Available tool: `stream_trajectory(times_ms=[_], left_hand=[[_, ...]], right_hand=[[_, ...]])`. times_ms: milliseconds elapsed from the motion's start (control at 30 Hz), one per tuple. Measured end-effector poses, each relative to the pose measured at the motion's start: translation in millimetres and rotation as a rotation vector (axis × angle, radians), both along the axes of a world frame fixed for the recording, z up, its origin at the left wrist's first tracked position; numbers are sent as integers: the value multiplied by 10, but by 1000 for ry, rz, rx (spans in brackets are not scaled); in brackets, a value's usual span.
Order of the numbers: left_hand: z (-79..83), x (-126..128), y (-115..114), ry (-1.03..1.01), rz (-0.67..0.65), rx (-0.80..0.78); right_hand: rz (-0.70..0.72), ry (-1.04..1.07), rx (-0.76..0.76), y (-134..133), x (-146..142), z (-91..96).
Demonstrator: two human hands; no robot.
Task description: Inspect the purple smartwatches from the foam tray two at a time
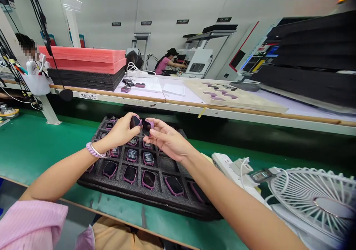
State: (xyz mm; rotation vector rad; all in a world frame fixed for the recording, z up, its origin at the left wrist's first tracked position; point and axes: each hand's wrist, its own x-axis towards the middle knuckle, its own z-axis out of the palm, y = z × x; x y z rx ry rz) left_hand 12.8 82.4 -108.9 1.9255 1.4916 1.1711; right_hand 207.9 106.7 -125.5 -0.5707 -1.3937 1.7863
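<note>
My left hand (124, 129) is closed on a purple smartwatch case (135, 121) with a dark screen. Close beside it, my right hand (169, 140) pinches a second purple watch case (147, 127), its dark screen turned toward me. Both are held above a black foam tray (122, 183). Purple-framed watch cases sit in many of the tray's pockets. Some, like the watch case (131, 155) in a middle row, show lit text; those in the front row, such as the watch case (148, 178), have dark screens. One pocket (168, 164) under my right wrist holds no watch. My right forearm covers part of the tray.
A white fan (314, 198) and a power strip (233, 172) stand right of the tray on the green bench (66, 135). Across the back runs a shelf (178, 105) bearing pink foam sheets (89, 59) and a pen cup (37, 83). Two people work beyond.
</note>
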Motion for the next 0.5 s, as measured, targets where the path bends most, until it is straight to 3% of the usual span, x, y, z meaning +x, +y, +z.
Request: stream_trajectory(times_ms=[167, 300, 500], left_hand=[[-221, -49, 160, -65, 43, 24], [-399, -42, 83, -150, 10, -22], [-390, -37, -89, -176, -55, -51]], right_hand=[[17, 49, -5, 180, -63, -232], [54, 59, -30, 182, 7, -393], [118, 90, -56, 90, 68, -417]])
